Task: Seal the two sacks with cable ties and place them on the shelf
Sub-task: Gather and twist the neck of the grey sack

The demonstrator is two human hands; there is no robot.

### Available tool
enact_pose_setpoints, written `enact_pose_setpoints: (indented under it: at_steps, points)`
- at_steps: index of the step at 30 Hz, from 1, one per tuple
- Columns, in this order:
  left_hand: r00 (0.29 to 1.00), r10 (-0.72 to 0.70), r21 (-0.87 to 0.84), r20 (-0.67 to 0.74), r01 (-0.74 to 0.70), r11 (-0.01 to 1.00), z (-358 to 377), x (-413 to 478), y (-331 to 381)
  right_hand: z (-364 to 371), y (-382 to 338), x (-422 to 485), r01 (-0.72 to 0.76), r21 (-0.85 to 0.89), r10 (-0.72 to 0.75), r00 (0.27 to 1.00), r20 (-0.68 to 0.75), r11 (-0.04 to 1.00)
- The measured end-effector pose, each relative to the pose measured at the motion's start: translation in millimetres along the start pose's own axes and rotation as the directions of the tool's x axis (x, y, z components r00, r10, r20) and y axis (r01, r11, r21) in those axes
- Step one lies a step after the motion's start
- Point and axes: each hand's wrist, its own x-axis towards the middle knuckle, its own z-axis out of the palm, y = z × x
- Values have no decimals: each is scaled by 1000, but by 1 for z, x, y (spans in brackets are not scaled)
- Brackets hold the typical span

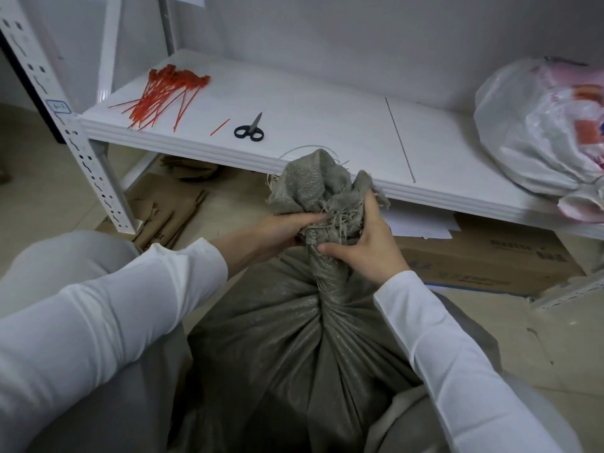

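Red cable ties (pixel 163 96) lie upper left on the shelf (pixel 327 125), out of reach; left hand (pixel 281 232) and right hand (pixel 366 246) clench the grey sack (pixel 294 338) neck at centre: freeing either could let the gathered neck spring open

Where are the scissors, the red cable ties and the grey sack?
scissors (pixel 249 129): head view, where blades meet black handles.
red cable ties (pixel 159 97): head view, middle of the pile.
grey sack (pixel 313 348): head view, pleated body under the neck.
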Motion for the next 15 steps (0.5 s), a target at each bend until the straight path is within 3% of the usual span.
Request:
enact_pose_setpoints:
  at_steps: [3, 6, 15]
  points:
    - [998, -18, 28, 52, 16, 999, -3, 3, 2, 2, -8, 2, 95, -203, -97, 995, 0, 975]
    - [998, -28, 43, 59, 25, 999, -5, 5, 2, 1, -10, 6, 148, -262, -146, 989, 24, 954]
    - [992, 45, 286, -116, -10, 958, -4, 7, 18, 22, -15, 24, 46, -502, -135, 981, -142, 863]
